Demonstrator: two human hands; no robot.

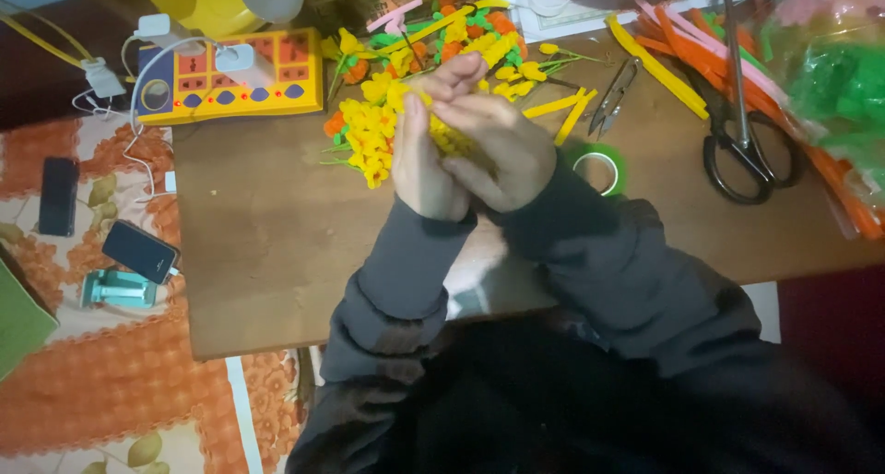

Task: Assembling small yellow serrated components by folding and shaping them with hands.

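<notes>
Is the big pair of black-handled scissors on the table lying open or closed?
Closed, as far as shows: the scissors lie flat on the table, blades together as one narrow strip running away from the two handle loops.

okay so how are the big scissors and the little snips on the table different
The black-handled scissors are much larger than the small thread snips. The scissors have big looped black handles; the snips are bare silvery metal with no finger loops. The scissors lie farther right, by the orange strips. Both rest untouched on the brown table.
</notes>
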